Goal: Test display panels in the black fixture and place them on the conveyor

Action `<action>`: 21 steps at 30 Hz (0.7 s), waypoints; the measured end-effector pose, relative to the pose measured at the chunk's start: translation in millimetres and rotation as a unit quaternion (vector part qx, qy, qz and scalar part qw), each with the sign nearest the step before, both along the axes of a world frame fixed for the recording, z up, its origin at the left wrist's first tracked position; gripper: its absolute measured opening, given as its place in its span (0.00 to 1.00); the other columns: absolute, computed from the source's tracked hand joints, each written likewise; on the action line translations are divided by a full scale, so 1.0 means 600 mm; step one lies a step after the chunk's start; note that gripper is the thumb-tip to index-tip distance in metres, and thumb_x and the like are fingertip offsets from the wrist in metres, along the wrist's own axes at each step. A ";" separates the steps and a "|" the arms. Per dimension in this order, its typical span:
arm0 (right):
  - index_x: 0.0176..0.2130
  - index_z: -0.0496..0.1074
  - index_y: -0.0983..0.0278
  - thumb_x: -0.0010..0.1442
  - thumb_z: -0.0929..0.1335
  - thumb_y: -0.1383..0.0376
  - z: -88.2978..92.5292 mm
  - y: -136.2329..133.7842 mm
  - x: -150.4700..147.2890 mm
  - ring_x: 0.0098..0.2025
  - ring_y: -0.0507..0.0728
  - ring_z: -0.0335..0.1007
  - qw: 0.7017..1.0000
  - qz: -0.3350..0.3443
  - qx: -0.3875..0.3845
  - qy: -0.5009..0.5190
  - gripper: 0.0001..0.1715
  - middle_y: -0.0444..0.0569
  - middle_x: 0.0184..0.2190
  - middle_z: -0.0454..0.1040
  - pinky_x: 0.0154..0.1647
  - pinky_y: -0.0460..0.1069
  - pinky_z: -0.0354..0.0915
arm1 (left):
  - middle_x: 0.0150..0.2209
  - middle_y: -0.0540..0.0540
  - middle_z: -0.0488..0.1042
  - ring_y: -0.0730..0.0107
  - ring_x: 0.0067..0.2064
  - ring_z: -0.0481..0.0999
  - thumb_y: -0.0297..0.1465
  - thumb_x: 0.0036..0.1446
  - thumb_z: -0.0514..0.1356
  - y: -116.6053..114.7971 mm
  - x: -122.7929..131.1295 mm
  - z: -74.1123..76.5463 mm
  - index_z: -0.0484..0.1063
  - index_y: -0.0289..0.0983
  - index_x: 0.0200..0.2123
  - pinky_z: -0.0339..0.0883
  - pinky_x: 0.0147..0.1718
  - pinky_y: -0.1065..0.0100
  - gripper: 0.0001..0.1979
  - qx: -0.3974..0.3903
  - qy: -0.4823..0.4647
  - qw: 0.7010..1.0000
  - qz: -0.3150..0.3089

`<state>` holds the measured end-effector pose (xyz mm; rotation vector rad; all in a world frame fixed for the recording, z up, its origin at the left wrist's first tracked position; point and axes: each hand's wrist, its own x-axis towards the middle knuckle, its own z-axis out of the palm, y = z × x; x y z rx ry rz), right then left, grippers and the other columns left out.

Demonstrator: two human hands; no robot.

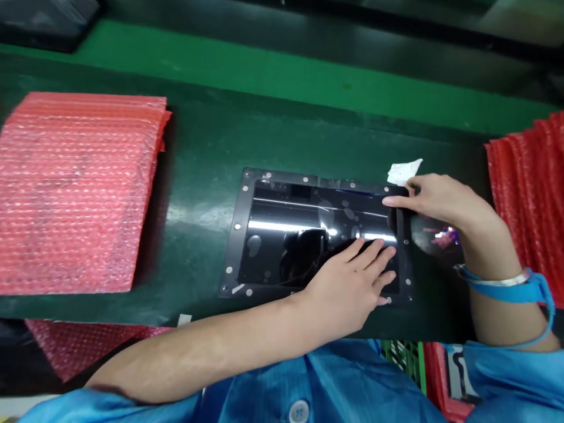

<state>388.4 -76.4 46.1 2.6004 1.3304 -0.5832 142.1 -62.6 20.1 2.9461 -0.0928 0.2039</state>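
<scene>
A black flat display panel (pixel 286 247) with a glossy screen lies on the dark green bench, with small round silvery discs along its frame. Smudges and light streaks show on the screen. My left hand (pixel 348 282) rests palm down across its lower right part, fingers stretched out and slightly apart. At the upper right corner is my right hand (pixel 434 197), its thumb reaching over the screen edge and its other fingers curled in. A crumpled white piece (pixel 404 172) touches those fingertips. What exactly they pinch is hidden.
Red bubble-wrap bags (pixel 79 194) are stacked on the left, and more red bags (pixel 533 194) stand at the right edge. A blue wrist strap (pixel 506 289) circles my right wrist. Below the bench edge are a green crate (pixel 403 358) and more red wrap (pixel 88 346). A dark object (pixel 48 20) sits far left.
</scene>
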 end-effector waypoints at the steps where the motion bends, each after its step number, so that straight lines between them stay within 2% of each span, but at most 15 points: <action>1: 0.21 0.61 0.60 0.52 0.70 0.33 0.001 0.002 -0.001 0.26 0.59 0.63 1.000 0.003 -0.007 -0.010 0.36 0.48 0.22 0.69 0.27 0.51 0.51 | 0.65 0.41 0.66 0.54 0.68 0.62 0.40 0.66 0.58 -0.002 0.002 0.000 0.74 0.38 0.58 0.54 0.66 0.55 0.21 0.006 0.000 1.000 0.001; 4: 0.21 0.63 0.60 0.52 0.71 0.34 0.007 0.003 -0.009 0.28 0.61 0.66 1.000 0.004 -0.012 -0.024 0.35 0.49 0.24 0.70 0.28 0.51 0.52 | 0.64 0.39 0.68 0.53 0.66 0.65 0.40 0.66 0.58 -0.003 0.006 0.005 0.76 0.36 0.56 0.55 0.65 0.55 0.20 -0.002 -0.002 1.000 -0.002; 7: 0.23 0.64 0.59 0.54 0.70 0.36 0.008 -0.007 -0.025 0.32 0.63 0.69 0.999 -0.013 0.031 -0.034 0.32 0.50 0.26 0.71 0.28 0.51 0.53 | 0.61 0.40 0.72 0.56 0.63 0.69 0.40 0.69 0.54 0.014 0.009 0.012 0.77 0.36 0.54 0.58 0.64 0.54 0.20 -0.036 -0.018 0.999 0.000; 9: 0.23 0.65 0.59 0.56 0.70 0.38 0.004 -0.018 -0.034 0.33 0.64 0.70 0.996 -0.036 0.077 -0.025 0.31 0.51 0.27 0.72 0.28 0.51 0.53 | 0.60 0.40 0.73 0.56 0.61 0.71 0.39 0.69 0.52 0.036 0.011 0.014 0.76 0.36 0.54 0.59 0.63 0.51 0.20 -0.047 -0.046 0.996 0.056; 13: 0.21 0.63 0.59 0.62 0.66 0.42 -0.006 -0.035 -0.040 0.35 0.64 0.71 0.985 -0.084 0.150 0.019 0.30 0.51 0.26 0.73 0.29 0.51 0.53 | 0.56 0.35 0.75 0.47 0.58 0.72 0.38 0.67 0.53 0.085 0.019 0.009 0.72 0.36 0.58 0.56 0.62 0.39 0.21 -0.021 -0.099 0.960 0.260; 15: 0.21 0.63 0.59 0.65 0.65 0.45 -0.007 -0.038 -0.039 0.36 0.64 0.71 0.979 -0.099 0.173 0.030 0.29 0.51 0.27 0.73 0.29 0.51 0.53 | 0.50 0.35 0.77 0.45 0.56 0.72 0.40 0.65 0.54 0.101 0.024 0.005 0.72 0.36 0.57 0.54 0.62 0.38 0.22 -0.013 -0.099 0.950 0.297; 18: 0.24 0.65 0.59 0.63 0.67 0.49 -0.006 -0.040 -0.036 0.37 0.63 0.72 0.969 -0.119 0.209 0.050 0.23 0.49 0.29 0.75 0.29 0.50 0.53 | 0.45 0.36 0.77 0.44 0.51 0.72 0.42 0.64 0.55 0.114 0.028 0.004 0.72 0.34 0.53 0.58 0.58 0.40 0.21 -0.026 -0.100 0.941 0.322; 21: 0.30 0.68 0.59 0.59 0.72 0.52 -0.007 -0.041 -0.035 0.32 0.59 0.70 0.939 -0.150 0.274 0.146 0.16 0.44 0.23 0.73 0.30 0.49 0.54 | 0.43 0.39 0.76 0.48 0.50 0.71 0.41 0.63 0.57 0.118 0.025 0.014 0.68 0.38 0.51 0.60 0.55 0.44 0.18 -0.074 -0.148 0.921 0.352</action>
